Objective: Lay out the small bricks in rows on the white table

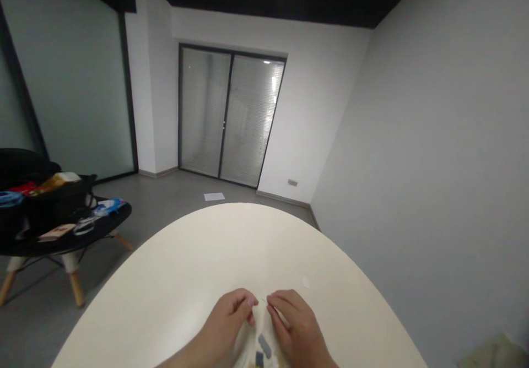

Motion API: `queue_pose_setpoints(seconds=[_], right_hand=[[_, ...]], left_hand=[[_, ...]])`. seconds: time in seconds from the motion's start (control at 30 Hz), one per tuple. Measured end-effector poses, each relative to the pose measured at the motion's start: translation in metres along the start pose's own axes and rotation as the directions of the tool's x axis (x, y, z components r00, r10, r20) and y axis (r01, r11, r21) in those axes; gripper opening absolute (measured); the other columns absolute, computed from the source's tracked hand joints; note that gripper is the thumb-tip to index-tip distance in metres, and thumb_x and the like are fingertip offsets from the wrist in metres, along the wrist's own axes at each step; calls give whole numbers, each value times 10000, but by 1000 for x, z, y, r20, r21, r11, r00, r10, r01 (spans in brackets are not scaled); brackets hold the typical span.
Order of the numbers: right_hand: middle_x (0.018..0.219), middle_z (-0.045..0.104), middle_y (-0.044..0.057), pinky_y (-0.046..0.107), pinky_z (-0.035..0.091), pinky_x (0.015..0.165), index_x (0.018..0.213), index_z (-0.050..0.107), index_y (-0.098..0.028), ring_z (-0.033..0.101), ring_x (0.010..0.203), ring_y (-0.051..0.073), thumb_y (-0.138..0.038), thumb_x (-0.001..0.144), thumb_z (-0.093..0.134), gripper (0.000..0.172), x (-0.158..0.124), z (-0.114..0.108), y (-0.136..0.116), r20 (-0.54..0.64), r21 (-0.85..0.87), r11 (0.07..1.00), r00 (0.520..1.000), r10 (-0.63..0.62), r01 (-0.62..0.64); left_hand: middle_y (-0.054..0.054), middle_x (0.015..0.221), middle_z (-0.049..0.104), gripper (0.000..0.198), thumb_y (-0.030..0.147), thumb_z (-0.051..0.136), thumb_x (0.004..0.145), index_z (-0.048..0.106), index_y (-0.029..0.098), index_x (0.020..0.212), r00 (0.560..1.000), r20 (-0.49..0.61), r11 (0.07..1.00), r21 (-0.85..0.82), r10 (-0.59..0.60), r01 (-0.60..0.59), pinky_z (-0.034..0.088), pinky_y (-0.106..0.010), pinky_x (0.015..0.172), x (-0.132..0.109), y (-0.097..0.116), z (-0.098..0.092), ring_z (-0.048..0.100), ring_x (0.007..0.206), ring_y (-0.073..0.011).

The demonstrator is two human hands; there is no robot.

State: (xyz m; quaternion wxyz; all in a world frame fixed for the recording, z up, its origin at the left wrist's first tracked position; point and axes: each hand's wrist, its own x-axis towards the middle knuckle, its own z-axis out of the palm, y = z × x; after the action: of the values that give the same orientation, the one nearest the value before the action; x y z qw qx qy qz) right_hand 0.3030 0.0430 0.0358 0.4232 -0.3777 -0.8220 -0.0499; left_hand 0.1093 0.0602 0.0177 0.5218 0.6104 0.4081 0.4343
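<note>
1. There's the left hand (225, 324) low over a pale cloth (259, 324), fingers (242, 300) curled close together; can't tell if they're gripping anything;
2. The right hand (298, 324) sits just beside it, fingers (279, 303) bent and partly open, hold unclear;
3. A thin needle-like sliver (263, 301) shows between the hands;
4. A grey patch (264, 346) and a navy patch (259, 358) lie by the cloth, on the white oval table (248, 247).
</note>
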Motion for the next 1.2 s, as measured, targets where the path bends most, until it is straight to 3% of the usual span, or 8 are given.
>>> queue_pose_setpoints(seconds=[0.2, 0.27, 0.37, 0.43, 0.5, 0.73, 1.07, 1.2], right_hand=[[878, 757, 67, 326, 592, 758, 918, 708, -216, 712, 809, 202, -281, 927, 567, 155, -8, -11, 39, -176, -102, 962, 956, 235, -255], [886, 759, 81, 327, 586, 740, 908, 712, -200, 711, 785, 207, -356, 926, 545, 230, -12, -19, 55, -183, -124, 906, 907, 380, -405], [916, 770, 89, 324, 571, 765, 911, 725, -188, 718, 812, 218, -429, 907, 509, 324, -19, -33, 77, -173, -197, 764, 789, 589, -614], [926, 777, 93, 320, 561, 779, 913, 735, -184, 723, 834, 226, -437, 897, 485, 356, -23, -39, 89, -158, -254, 682, 725, 671, -686], [916, 782, 98, 320, 554, 771, 898, 743, -180, 727, 829, 233, -424, 886, 478, 360, -27, -42, 97, -144, -293, 642, 697, 703, -708], [867, 780, 100, 327, 505, 740, 825, 761, -182, 711, 798, 245, -358, 887, 495, 325, -32, -39, 108, -63, -422, 606, 688, 723, -675], [875, 753, 107, 315, 466, 806, 823, 760, -170, 673, 856, 234, -266, 912, 496, 294, -35, -32, 115, 26, -527, 647, 751, 660, -551], [902, 754, 116, 324, 471, 837, 901, 761, -156, 676, 870, 237, -247, 927, 474, 302, -34, -29, 114, 43, -539, 664, 770, 636, -518]], left_hand=[[-16, 679, 629, 285, 400, 509, 881, 648, 167, 795, 999, 32, 1000, 25, 2, -3, 422, -323, 751, -2, 4, -2, 605, 748, -226], [-16, 687, 629, 277, 394, 510, 887, 648, 167, 806, 999, 50, 1000, 21, 6, -7, 421, -327, 760, -2, 3, -2, 608, 761, -227], [-12, 692, 624, 256, 377, 513, 893, 645, 172, 817, 998, 56, 1000, 19, -6, 5, 421, -330, 758, -1, -1, -1, 604, 763, -224], [-14, 696, 624, 254, 383, 521, 894, 643, 174, 815, 998, 59, 1000, 16, -13, 12, 424, -337, 749, -1, -2, 0, 600, 755, -223], [-19, 697, 626, 272, 410, 534, 894, 645, 175, 813, 997, 70, 1000, 25, -16, 14, 427, -347, 737, -1, -3, 1, 594, 742, -224], [-27, 693, 623, 299, 427, 546, 898, 632, 179, 753, 997, 79, 997, 77, -15, 9, 436, -354, 719, -1, -8, 1, 571, 736, -220], [-22, 695, 627, 190, 266, 525, 873, 644, 176, 756, 992, 122, 989, 145, -36, 18, 440, -334, 681, -4, -5, 4, 582, 718, -207], [-74, 881, 702, 165, 220, 554, 851, 714, 182, 868, 981, 186, 944, 311, 54, -110, 467, -390, 822, -5, -1, 0, 622, 859, -241]])
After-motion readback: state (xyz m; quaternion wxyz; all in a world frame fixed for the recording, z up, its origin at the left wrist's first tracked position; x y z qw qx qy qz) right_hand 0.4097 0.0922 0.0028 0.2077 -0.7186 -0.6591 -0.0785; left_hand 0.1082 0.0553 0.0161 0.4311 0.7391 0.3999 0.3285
